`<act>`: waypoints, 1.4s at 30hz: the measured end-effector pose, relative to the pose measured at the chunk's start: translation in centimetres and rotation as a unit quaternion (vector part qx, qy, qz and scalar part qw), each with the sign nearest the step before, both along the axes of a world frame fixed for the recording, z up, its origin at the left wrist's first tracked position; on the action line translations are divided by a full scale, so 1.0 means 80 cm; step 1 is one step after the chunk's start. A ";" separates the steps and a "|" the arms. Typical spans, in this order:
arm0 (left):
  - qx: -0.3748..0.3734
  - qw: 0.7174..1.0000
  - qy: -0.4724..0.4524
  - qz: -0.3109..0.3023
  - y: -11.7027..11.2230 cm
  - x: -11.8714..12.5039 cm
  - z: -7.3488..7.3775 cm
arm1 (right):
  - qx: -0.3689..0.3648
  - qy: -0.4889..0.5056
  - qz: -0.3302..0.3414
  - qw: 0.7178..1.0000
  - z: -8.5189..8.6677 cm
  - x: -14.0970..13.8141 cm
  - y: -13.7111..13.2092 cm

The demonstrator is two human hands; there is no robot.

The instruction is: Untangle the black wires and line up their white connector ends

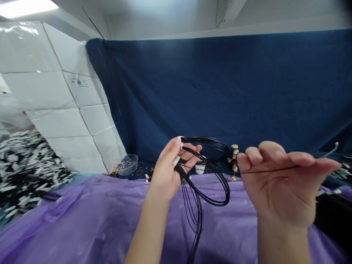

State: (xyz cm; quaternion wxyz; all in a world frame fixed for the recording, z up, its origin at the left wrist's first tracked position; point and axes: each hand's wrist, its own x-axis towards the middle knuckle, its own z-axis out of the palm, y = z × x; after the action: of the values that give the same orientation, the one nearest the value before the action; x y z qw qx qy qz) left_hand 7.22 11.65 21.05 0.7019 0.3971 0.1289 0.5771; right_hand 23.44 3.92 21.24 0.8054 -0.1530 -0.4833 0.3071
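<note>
1. Bundle of black cords (188,180) hangs in loops from the left hand (166,172), above the purple sheet (107,220).
2. Grip of this hand is closed on the bundle, near its white pieces (180,142).
3. Right hand (280,194), palm in view, pinches a single black strand (271,171) between thumb and forefinger.
4. Clear plastic bowl (128,165) stands beyond, near the stacked white boxes (62,119).

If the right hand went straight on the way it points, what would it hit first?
Probably the blue curtain, which hangs beyond the right hand, though one view leaves the depth unclear.
</note>
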 end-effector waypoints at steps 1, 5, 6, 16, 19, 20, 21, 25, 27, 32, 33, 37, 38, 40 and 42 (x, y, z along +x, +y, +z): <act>0.006 1.000 0.015 0.005 -0.001 0.000 -0.001 | 0.006 -0.025 0.018 1.000 -0.001 0.000 -0.002; 0.035 0.997 0.071 -0.005 -0.005 -0.001 0.000 | -0.069 -0.146 0.018 0.987 -0.011 -0.006 -0.008; 0.041 0.996 0.079 -0.012 -0.006 -0.002 0.001 | -0.100 -0.169 -0.002 0.980 -0.013 -0.008 -0.008; 0.042 0.989 0.120 -0.076 -0.015 -0.006 0.008 | -0.097 -0.276 -0.214 0.932 -0.018 -0.009 0.013; 0.047 0.987 0.134 -0.073 -0.017 -0.005 0.008 | -0.081 -0.305 -0.240 0.918 -0.018 -0.011 0.012; 0.047 0.987 0.136 -0.073 -0.017 -0.005 0.008 | -0.080 -0.308 -0.246 0.915 -0.018 -0.012 0.012; 0.047 0.987 0.137 -0.073 -0.017 -0.005 0.008 | -0.080 -0.308 -0.251 0.914 -0.017 -0.013 0.011; 0.053 0.986 0.140 -0.079 -0.017 -0.005 0.007 | -0.075 -0.295 -0.265 0.915 -0.016 -0.017 0.009; 0.055 0.984 0.147 -0.081 -0.016 -0.006 0.007 | -0.072 -0.296 -0.267 0.914 -0.015 -0.017 0.008; 0.057 0.984 0.149 -0.082 -0.016 -0.006 0.007 | -0.075 -0.294 -0.268 0.914 -0.015 -0.017 0.008; 0.056 0.984 0.147 -0.082 -0.016 -0.006 0.007 | -0.073 -0.294 -0.268 0.915 -0.015 -0.018 0.008; 0.053 0.984 0.149 -0.080 -0.016 -0.007 0.007 | -0.078 -0.297 -0.264 0.914 -0.015 -0.016 0.007; 0.054 0.984 0.152 -0.081 -0.016 -0.007 0.007 | -0.082 -0.300 -0.262 0.914 -0.016 -0.016 0.007; 0.058 0.982 0.158 -0.085 -0.016 -0.007 0.007 | -0.089 -0.305 -0.259 0.912 -0.016 -0.015 0.007; 0.064 0.981 0.161 -0.088 -0.016 -0.007 0.006 | -0.092 -0.306 -0.267 0.909 -0.016 -0.015 0.007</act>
State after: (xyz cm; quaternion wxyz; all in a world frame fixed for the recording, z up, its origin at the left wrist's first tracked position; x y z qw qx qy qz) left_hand 6.69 10.37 21.54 0.6931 0.5388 0.1669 0.4488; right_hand 22.20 4.44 19.93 0.6524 -0.4359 -0.6169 0.0617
